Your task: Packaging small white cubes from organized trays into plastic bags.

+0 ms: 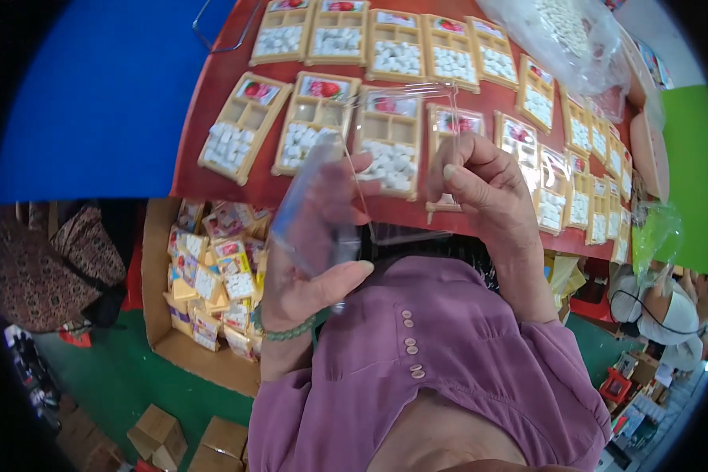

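Observation:
My left hand (315, 287), a green bead bracelet at its wrist, is closed round a bluish stack of clear plastic covers (305, 208); it is somewhat blurred. My right hand (492, 185) pinches the edge of a single clear plastic cover (411, 236), which is spread between both hands. Through this cover shows a beige compartment tray (401, 128) with white pieces in its lower part and a strawberry picture card at its top. Similar trays, such as the filled tray (236, 126) at the left, lie in rows on the red table (189, 169).
A clear bag of white pieces (562, 27) lies at the far right of the table. On the left below stands a cardboard box (159, 315) full of packed trays. Smaller cartons (157, 433) rest on the green floor. Another person's arm (657, 315) shows at the right.

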`<state>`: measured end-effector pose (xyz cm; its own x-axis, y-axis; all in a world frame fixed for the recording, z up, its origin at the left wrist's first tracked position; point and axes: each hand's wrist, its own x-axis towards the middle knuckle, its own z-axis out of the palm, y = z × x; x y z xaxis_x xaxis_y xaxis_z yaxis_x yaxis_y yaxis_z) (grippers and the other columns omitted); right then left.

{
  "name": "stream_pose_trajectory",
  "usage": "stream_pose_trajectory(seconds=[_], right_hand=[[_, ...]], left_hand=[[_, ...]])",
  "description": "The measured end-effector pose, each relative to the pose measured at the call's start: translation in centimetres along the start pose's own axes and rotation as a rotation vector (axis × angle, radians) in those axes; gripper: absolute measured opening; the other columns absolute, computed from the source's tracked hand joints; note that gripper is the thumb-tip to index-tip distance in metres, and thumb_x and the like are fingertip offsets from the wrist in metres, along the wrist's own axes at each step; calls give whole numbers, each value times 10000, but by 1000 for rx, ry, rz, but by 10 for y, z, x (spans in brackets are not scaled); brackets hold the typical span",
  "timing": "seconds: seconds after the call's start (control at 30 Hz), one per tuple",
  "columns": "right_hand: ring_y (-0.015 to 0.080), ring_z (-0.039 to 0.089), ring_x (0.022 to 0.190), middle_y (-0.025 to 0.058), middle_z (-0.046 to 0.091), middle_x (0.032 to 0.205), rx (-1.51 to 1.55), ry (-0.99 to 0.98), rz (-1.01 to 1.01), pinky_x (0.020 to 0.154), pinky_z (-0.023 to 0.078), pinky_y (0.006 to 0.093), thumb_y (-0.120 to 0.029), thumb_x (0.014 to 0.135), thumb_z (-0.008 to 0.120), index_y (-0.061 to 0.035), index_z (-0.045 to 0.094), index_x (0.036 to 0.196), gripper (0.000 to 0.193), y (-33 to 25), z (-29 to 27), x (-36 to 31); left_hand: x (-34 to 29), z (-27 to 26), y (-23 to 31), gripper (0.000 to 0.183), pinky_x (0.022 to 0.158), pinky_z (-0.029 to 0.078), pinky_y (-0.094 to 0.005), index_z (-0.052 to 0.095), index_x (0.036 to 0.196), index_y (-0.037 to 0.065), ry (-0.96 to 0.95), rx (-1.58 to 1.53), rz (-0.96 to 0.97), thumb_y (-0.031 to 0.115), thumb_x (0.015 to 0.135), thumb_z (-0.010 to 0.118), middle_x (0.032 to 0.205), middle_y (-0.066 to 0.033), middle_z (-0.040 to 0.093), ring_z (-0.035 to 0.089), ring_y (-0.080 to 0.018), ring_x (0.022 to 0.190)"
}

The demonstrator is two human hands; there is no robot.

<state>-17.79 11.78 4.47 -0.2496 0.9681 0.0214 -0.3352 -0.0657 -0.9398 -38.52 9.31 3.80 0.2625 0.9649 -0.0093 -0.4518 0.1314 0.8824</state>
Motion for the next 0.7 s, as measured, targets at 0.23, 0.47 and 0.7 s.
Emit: stream_pose_trajectory(seconds=[0.23,0.47,0.7], right_hand=[[159,626,728,114,625,891,15,-27,183,631,491,247,-78,870,625,-47,512,850,119,0,31,2],[100,582,614,58,621,770,-41,56,152,584,465,213,-28,832,655,-45,528,829,128,14,41,22],[146,642,703,70,592,838,-233,292,5,597,526,225,-15,840,640,15,411,1187,417,29,50,55]], left_hand=[[-17,-16,6,923,875,450,-326,355,1338,-36,130,-191,-39,260,542,716,1208,-219,509,579,-289,1012],[-31,-50,9,851,864,441,-326,375,1338,0,220,-80,20,177,583,723,1188,-168,529,590,-216,950],[-23,-68,6,792,873,405,-306,370,1336,-6,303,478,218,148,642,720,1249,-131,503,517,-191,1082]])
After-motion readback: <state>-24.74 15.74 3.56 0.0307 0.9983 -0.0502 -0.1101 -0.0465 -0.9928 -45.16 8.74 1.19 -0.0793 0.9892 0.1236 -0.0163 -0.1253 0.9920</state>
